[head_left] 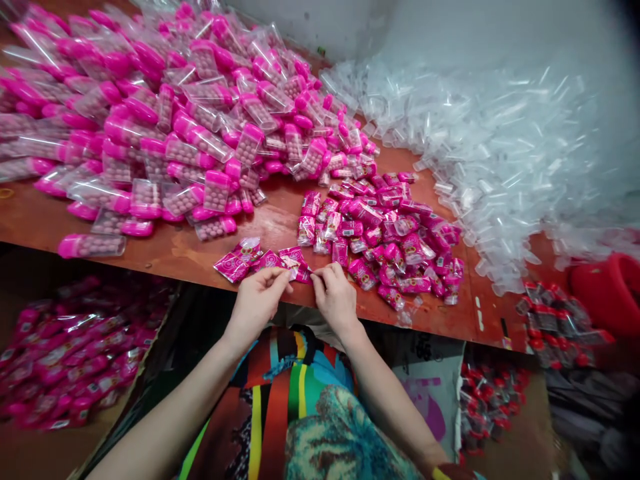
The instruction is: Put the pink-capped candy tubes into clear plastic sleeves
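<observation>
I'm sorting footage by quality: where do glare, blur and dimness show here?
In the head view, the left hand, the right hand and the pink packet between them look fairly clear; in the same view, white glints streak the clear plastic pieces, and the red bucket at the right edge is blurred; there too, the heap of packets at lower left is dimmer and softer.

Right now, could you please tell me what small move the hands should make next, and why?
Perhaps draw the pink packet gently taut, since the left hand and right hand both have their fingertips at its near edge.
</observation>
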A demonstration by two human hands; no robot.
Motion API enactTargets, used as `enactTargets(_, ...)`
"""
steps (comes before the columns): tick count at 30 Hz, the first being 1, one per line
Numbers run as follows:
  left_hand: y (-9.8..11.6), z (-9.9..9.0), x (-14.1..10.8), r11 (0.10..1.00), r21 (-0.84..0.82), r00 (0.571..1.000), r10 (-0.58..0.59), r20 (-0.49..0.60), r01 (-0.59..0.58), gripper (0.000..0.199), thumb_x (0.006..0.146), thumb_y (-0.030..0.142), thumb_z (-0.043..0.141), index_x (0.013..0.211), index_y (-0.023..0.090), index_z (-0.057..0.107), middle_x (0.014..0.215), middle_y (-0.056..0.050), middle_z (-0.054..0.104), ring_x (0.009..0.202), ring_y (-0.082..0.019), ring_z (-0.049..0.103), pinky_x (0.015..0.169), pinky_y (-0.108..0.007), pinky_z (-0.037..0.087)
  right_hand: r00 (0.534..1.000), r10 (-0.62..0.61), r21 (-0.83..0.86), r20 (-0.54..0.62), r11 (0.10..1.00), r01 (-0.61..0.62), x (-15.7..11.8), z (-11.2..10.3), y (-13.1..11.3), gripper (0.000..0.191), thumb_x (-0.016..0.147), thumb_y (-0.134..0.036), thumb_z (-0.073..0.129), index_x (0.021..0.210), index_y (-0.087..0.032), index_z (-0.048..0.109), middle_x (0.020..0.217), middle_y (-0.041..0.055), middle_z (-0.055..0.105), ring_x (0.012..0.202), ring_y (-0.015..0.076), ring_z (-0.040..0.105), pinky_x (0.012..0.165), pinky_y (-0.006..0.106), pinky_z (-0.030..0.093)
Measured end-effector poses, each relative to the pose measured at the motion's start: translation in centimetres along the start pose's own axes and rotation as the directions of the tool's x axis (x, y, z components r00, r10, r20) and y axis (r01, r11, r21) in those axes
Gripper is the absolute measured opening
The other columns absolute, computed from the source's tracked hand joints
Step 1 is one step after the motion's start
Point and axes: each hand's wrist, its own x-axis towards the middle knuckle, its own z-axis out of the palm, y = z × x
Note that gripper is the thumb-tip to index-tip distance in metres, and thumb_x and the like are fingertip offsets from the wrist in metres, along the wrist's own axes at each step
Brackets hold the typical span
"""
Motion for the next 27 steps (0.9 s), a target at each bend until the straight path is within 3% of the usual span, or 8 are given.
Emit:
enactTargets(5,0.0,1.4,-0.4,0.970,-0.167,0.981,-0.159,0.112,0.176,0.031,0.072,0.043,0.075,0.084,0.017,0.061,0.045,0.009,0.046,0.029,-0.003,0.027,0.031,-0.017,0.016,0.973,0.217,0.595,0.073,0.774,-0.217,0.5,-0.7,-0.8,0.016,0.086,-0.036,0.061,0.085,-0.021,0.058,0.081,0.0013,0.062,0.070,0.0147,0.058,0.066,0.028,0.048)
enactTargets(9,0.5,1.5,-0.2,0.941,-0.285,0.978,-0.142,0.153,0.181,0.032,0.073,0.039,0.076,0.063,0.016,0.054,0.038,0.010,0.033,0.032,-0.002,0.025,0.036,-0.017,0.019,0.937,0.229,0.740,0.265,0.574,-0.350,0.8,-1.1,-1.6,0.038,0.079,-0.038,0.067,0.112,-0.023,0.053,0.097,0.0036,0.065,0.074,0.0149,0.062,0.067,0.029,0.051)
enactTargets(12,0.7,1.1,0.0,0.953,-0.264,0.987,-0.125,0.104,0.149,0.031,0.072,0.037,0.076,0.062,0.016,0.056,0.037,0.009,0.038,0.032,-0.003,0.029,0.037,-0.018,0.020,0.975,0.122,0.679,0.186,0.701,-0.217,0.7,-1.6,-2.1,0.053,0.082,-0.036,0.064,0.129,-0.025,0.044,0.120,0.0096,0.059,0.094,0.0194,0.063,0.078,0.034,0.053)
enactTargets(16,0.8,1.2,-0.1,0.959,-0.266,0.996,-0.091,0.024,0.094,0.033,0.075,0.040,0.074,0.061,0.016,0.055,0.040,0.008,0.040,0.036,-0.004,0.031,0.039,-0.019,0.020,0.989,-0.138,0.200,0.056,0.972,0.124,0.1,-1.9,-2.8,0.048,0.082,-0.030,0.066,0.129,-0.023,0.054,0.133,0.0126,0.051,0.121,0.0277,0.049,0.101,0.045,0.040)
enactTargets(18,0.8,1.4,-0.2,0.968,-0.243,0.998,-0.057,0.019,0.060,0.033,0.077,0.041,0.072,0.062,0.016,0.056,0.042,0.007,0.041,0.037,-0.004,0.032,0.039,-0.019,0.020,0.986,-0.161,0.065,0.044,0.985,0.158,0.0,-1.8,-2.9,0.032,0.089,-0.023,0.056,0.119,-0.022,0.063,0.124,0.0122,0.058,0.117,0.0274,0.050,0.102,0.046,0.037)
enactTargets(21,1.0,1.4,-0.4,0.978,-0.206,1.000,-0.015,0.025,0.020,0.033,0.082,0.044,0.066,0.067,0.016,0.059,0.042,0.007,0.041,0.038,-0.005,0.033,0.041,-0.020,0.023,0.999,-0.051,0.258,-0.019,0.965,0.054,0.4,-1.5,-2.7,0.027,0.093,-0.020,0.045,0.108,-0.021,0.068,0.109,0.0097,0.065,0.105,0.0234,0.057,0.096,0.041,0.041)
enactTargets(23,1.2,1.3,-0.4,0.975,-0.222,1.000,-0.018,0.023,0.022,0.034,0.084,0.048,0.063,0.073,0.016,0.061,0.044,0.005,0.046,0.038,-0.005,0.035,0.041,-0.020,0.025,0.994,0.107,0.550,0.022,0.829,-0.101,0.8,-1.2,-2.5,0.022,0.093,-0.027,0.049,0.099,-0.020,0.069,0.096,0.0061,0.068,0.091,0.0202,0.061,0.086,0.036,0.045)
enactTargets(27,1.4,1.3,-0.3,0.964,-0.257,0.998,-0.061,0.023,0.065,0.031,0.080,0.048,0.067,0.083,0.018,0.062,0.046,0.008,0.047,0.036,-0.005,0.034,0.039,-0.019,0.024,0.904,0.369,0.861,0.215,0.365,-0.354,1.3,-0.4,-2.5,0.023,0.081,-0.039,0.067,0.073,-0.017,0.065,0.066,-0.0019,0.061,0.061,0.0121,0.052,0.065,0.027,0.044)
